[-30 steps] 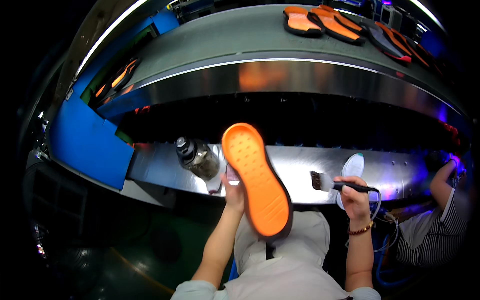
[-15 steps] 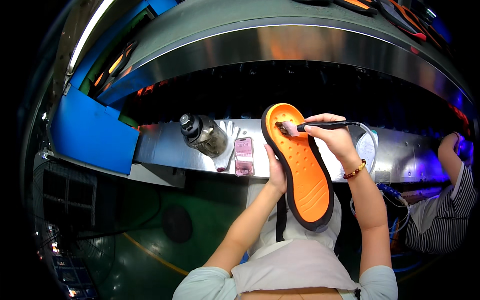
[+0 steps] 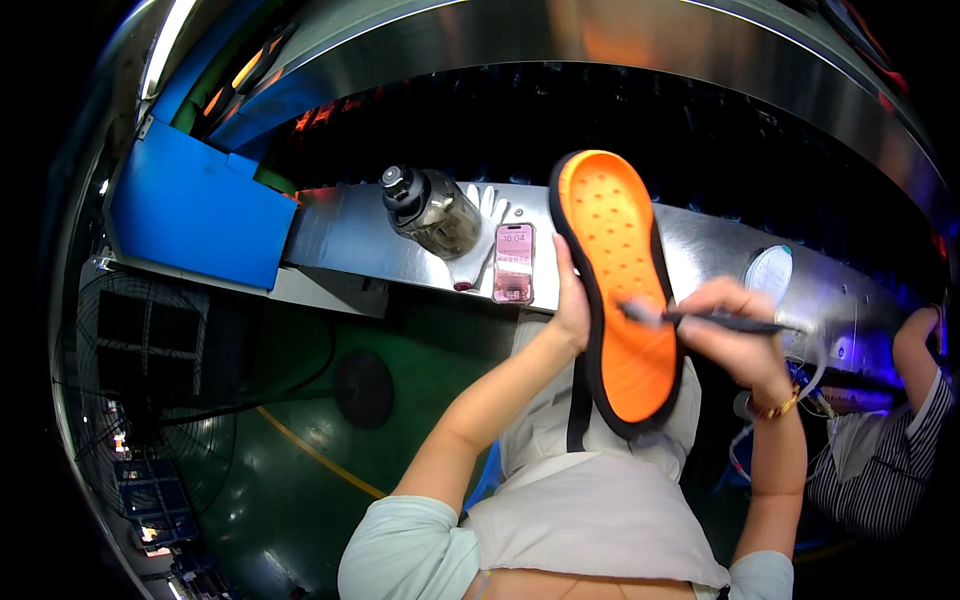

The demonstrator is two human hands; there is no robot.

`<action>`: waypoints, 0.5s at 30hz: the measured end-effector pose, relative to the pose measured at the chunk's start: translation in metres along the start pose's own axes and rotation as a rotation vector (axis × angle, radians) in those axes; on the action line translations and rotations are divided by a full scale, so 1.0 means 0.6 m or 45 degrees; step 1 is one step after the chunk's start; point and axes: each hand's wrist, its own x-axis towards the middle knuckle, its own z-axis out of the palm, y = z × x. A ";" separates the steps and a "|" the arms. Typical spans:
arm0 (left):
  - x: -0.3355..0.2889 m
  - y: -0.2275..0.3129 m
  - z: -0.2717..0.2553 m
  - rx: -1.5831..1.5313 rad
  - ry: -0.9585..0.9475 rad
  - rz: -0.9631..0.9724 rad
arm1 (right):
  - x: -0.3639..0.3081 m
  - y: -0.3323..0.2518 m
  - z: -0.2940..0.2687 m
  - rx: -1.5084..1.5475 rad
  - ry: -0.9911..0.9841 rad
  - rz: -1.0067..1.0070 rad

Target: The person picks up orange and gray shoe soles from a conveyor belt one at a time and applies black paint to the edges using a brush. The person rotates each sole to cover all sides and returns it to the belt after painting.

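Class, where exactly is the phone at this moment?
In the head view, the phone lies on the metal ledge near the middle, between the white glove on its left and the orange sole on its right.

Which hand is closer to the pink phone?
Left: the left hand is just right of the phone, gripping the orange sole; the right hand, holding a brush, is farther right.

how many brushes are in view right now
1. The brush is in the right hand, over the orange sole in the left hand; others could be hidden in shadow.
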 end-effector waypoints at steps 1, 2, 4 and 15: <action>0.006 -0.018 -0.010 -0.152 -0.410 -0.044 | 0.021 -0.015 -0.010 0.147 0.104 0.016; 0.008 -0.031 0.003 -0.158 -0.340 -0.089 | 0.041 -0.019 -0.018 0.106 0.222 -0.098; 0.004 -0.041 0.016 -0.050 -0.285 -0.109 | 0.068 -0.016 -0.020 0.034 0.302 -0.166; -0.004 0.005 0.046 0.254 -0.078 0.274 | 0.053 -0.021 -0.001 -0.007 0.034 -0.283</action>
